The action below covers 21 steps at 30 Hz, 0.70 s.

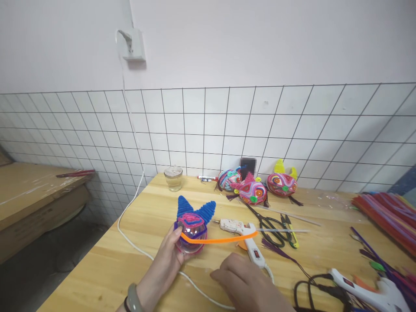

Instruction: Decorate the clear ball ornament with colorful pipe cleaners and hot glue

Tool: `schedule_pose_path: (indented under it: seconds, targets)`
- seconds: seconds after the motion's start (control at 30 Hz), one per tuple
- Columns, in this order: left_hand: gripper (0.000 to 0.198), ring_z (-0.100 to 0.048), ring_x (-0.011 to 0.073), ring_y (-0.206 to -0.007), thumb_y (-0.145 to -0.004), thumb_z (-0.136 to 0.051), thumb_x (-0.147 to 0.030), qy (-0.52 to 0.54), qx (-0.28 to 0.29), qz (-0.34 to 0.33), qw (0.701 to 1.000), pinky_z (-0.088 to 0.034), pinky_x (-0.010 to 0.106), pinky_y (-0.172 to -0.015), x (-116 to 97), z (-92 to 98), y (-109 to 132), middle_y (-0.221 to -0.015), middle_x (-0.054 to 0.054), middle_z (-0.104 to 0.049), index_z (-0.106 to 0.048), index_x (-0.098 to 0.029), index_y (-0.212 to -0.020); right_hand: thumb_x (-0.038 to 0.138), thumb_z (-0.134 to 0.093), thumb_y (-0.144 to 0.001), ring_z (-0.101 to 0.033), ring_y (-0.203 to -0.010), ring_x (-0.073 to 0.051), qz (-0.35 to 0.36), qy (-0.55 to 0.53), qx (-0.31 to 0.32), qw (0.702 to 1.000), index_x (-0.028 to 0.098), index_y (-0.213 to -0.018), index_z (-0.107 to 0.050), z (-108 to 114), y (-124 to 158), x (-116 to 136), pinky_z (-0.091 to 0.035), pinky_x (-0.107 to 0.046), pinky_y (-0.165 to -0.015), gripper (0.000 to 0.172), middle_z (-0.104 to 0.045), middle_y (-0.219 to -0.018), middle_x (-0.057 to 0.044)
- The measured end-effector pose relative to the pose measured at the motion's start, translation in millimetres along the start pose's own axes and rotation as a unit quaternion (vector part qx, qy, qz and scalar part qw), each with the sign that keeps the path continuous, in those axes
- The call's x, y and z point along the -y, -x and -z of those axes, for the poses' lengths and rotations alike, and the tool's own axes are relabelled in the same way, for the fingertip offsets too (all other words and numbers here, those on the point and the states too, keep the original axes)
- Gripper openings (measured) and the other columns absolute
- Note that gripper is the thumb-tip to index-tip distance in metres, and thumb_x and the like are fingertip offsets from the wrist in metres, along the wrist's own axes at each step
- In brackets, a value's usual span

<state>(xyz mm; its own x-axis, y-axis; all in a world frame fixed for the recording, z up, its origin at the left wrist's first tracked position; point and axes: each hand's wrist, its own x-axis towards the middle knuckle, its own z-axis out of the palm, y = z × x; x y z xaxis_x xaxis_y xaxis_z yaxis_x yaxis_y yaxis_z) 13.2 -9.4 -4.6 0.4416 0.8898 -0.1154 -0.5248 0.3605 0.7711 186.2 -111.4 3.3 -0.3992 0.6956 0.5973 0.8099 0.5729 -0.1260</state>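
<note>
My left hand [170,249] is closed around a clear plastic ball [190,247] with two blue fuzzy ears and pink and purple pipe cleaner on its surface. Under the left thumb lies one end of an orange pipe cleaner [221,240]; its free end stretches right, in front of a white glue gun [242,227]. Lower down and apart from the ball is my right hand [242,279], its fingers curled together. Whether anything sits between those fingers is hidden. Black-handled scissors [273,229] and a yellow cutter [292,234] lie beyond the glue gun.
Several finished-looking pipe cleaner fish [253,193] stand along the tiled wall. A glass jar [173,178] is at the back left. A second glue gun [364,290] and dark cables occupy the front right, near bundled pipe cleaners [383,221]. A white cord [136,247] crosses the wooden table.
</note>
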Motion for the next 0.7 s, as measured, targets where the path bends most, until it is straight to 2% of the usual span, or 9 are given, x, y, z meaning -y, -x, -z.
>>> schedule_pose_path:
  seconds: [0.13,0.27,0.4,0.5,0.6,0.7]
  targets:
    - [0.025,-0.069,0.0272,-0.092,-0.082,-0.063,-0.031,-0.018,0.006,0.014,1.000,-0.056,0.041,-0.076,1,-1.3,0,-0.102,0.012,-0.074,-0.067,-0.018,-0.102,0.028,-0.019,-0.103,-0.063,-0.053,-0.012,0.001,0.019,-0.038,0.999,0.021,-0.095,-0.058,-5,3,-1,-0.045,-0.020,-0.050,0.040,-0.067,-0.064,0.000]
    - [0.025,-0.070,0.0265,-0.085,-0.078,-0.067,-0.030,-0.031,0.005,0.015,0.999,-0.057,0.039,-0.071,4,-3.7,0,-0.097,0.010,-0.075,-0.066,-0.019,-0.101,0.029,-0.016,-0.103,-0.064,-0.050,-0.013,0.005,0.011,-0.024,1.000,0.020,-0.097,-0.058,-8,5,-2,-0.044,-0.021,-0.045,0.044,-0.069,-0.064,-0.001]
    - [0.037,-0.070,0.0311,-0.089,-0.072,-0.072,-0.033,-0.055,0.005,0.000,0.998,-0.057,0.041,-0.071,10,-1.9,-1,-0.099,0.013,-0.074,-0.064,-0.018,-0.105,0.028,-0.019,-0.103,-0.066,-0.051,-0.013,0.004,0.012,-0.031,0.999,0.020,-0.099,-0.058,-9,7,-3,-0.044,-0.021,-0.047,0.040,-0.070,-0.063,-0.001]
    - [0.041,-0.065,0.0320,-0.103,-0.072,-0.073,-0.034,-0.079,0.001,-0.021,0.997,-0.053,0.043,-0.082,13,2.1,-1,-0.108,0.014,-0.071,-0.061,-0.019,-0.109,0.030,-0.021,-0.103,-0.064,-0.047,-0.012,0.003,0.014,-0.031,0.999,0.020,-0.093,-0.060,-6,5,-1,-0.043,-0.020,-0.045,0.041,-0.069,-0.059,0.000]
    - [0.045,-0.059,0.0291,-0.113,-0.073,-0.072,-0.035,-0.107,0.007,-0.041,0.993,-0.042,0.042,-0.099,13,5.6,-2,-0.115,0.013,-0.068,-0.058,-0.018,-0.112,0.031,-0.021,-0.103,-0.062,-0.043,-0.012,0.005,0.018,-0.030,0.999,0.021,-0.084,-0.061,-2,2,2,-0.040,-0.021,-0.043,0.046,-0.066,-0.054,0.001]
    - [0.050,-0.059,0.0299,-0.112,-0.071,-0.072,-0.039,-0.143,0.014,-0.060,0.988,-0.041,0.043,-0.100,12,6.7,-2,-0.115,0.013,-0.068,-0.056,-0.018,-0.114,0.030,-0.024,-0.102,-0.060,-0.046,-0.012,-0.006,0.006,-0.019,1.000,0.020,-0.083,-0.061,2,1,3,-0.041,-0.021,-0.045,0.043,-0.064,-0.056,0.000]
